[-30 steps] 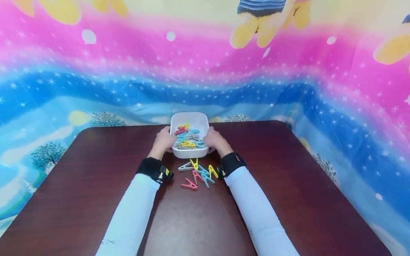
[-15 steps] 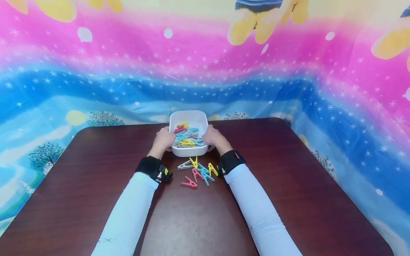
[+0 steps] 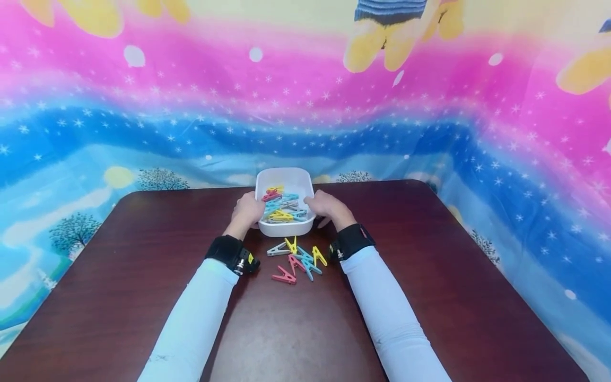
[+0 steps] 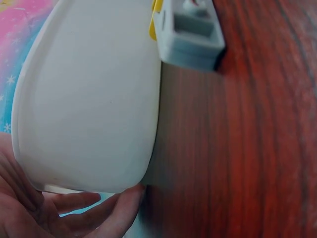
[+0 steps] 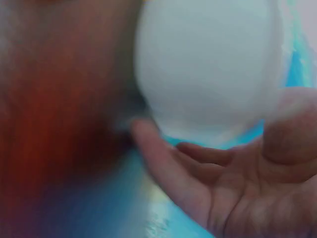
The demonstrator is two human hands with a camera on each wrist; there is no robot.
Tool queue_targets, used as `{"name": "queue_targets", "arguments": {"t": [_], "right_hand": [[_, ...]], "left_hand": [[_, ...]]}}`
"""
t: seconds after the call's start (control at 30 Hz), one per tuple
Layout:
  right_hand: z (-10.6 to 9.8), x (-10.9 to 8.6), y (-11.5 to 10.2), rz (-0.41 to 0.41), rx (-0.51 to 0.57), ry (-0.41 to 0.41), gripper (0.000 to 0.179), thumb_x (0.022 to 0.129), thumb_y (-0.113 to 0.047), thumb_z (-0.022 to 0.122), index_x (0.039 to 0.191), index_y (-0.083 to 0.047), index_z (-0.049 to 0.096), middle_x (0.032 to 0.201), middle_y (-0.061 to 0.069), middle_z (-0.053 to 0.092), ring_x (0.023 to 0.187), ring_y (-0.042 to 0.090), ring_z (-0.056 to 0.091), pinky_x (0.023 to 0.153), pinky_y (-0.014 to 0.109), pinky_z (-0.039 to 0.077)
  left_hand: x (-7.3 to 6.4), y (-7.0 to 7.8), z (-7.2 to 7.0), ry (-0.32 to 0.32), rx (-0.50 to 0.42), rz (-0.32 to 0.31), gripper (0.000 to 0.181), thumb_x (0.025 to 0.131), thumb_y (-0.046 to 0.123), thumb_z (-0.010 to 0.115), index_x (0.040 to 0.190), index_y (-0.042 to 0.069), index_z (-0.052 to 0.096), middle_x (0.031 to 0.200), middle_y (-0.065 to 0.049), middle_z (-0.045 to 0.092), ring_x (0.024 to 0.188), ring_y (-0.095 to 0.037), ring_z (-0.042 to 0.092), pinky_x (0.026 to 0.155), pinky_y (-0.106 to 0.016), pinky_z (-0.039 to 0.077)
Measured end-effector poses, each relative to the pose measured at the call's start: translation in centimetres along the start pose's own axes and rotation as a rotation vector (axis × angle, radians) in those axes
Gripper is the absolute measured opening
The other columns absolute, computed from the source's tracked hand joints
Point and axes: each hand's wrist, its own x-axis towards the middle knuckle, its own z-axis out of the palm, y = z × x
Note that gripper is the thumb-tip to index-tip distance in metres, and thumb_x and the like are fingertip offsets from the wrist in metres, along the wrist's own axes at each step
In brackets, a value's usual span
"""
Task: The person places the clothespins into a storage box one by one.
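A white plastic bin (image 3: 285,229) stands near the table's far edge, holding several clothespins (image 3: 281,215) in yellow, red, blue and grey. My left hand (image 3: 248,208) grips its left side, thumb over the rim and fingers low along the outer wall. At the right side, my right hand (image 3: 330,206) has its thumb at the rim, while its fingers (image 5: 168,166) are extended, slightly apart from the wall. Several loose clothespins lie before the bin, among them a grey one (image 3: 278,249), a yellow one (image 3: 319,256) and a red one (image 3: 284,275).
The dark brown table (image 3: 143,276) has rounded far corners. A patterned cloth (image 3: 305,122) hangs behind it and along its right side. Black wrist straps with cameras sit close to either side of the loose clothespins.
My right hand has shifted a little to the right and its fingers have come away from the bin's wall. The left hand keeps its grip. Bin and clothespins hold their places.
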Motion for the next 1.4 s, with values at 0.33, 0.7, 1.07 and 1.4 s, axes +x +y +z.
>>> {"name": "queue_targets", "arguments": {"t": [0.33,0.7,1.07,1.4], "right_hand": [[-4.7,-8.7,-3.8,-0.024,-0.394,-0.031,0.032,0.097,-0.028,0.065,0.115,-0.001,0.063,0.064,0.002,0.041,0.061,0.022,0.054,0.062,0.039,0.062],[0.4,-9.3,-3.0,0.057,-0.557,-0.263,0.038,0.086,-0.025,0.082,0.114,-0.009,0.061,0.107,0.012,0.064,0.094,0.035,0.069,0.068,0.04,0.061],[2.2,-8.3,-2.3,0.016,-0.63,-0.334,0.033,0.077,-0.01,0.089,0.099,-0.01,0.065,0.094,0.009,0.062,0.079,0.027,0.063,0.061,0.035,0.058],[2.6,-8.2,-2.2,-0.063,-0.848,-0.323,0.028,0.081,-0.002,0.083,0.101,-0.012,0.064,0.091,0.005,0.062,0.086,0.024,0.059,0.066,0.032,0.054]], "left_hand": [[0.2,-0.3,0.3,-0.007,-0.011,0.0,0.049,0.103,0.022,0.052,0.15,0.01,0.043,0.123,-0.019,0.062,0.102,-0.033,0.067,0.062,-0.039,0.063],[0.3,-0.1,-0.1,-0.003,-0.013,0.004,0.049,0.102,0.02,0.054,0.149,0.01,0.044,0.121,-0.019,0.062,0.101,-0.034,0.067,0.061,-0.039,0.063],[0.1,0.0,0.2,-0.009,-0.006,0.007,0.05,0.102,0.02,0.054,0.149,0.009,0.044,0.121,-0.019,0.062,0.101,-0.033,0.067,0.061,-0.039,0.063],[0.0,-0.2,0.1,-0.008,0.01,0.018,0.048,0.102,0.02,0.05,0.149,0.009,0.044,0.12,-0.019,0.061,0.1,-0.032,0.066,0.06,-0.037,0.063]]}}
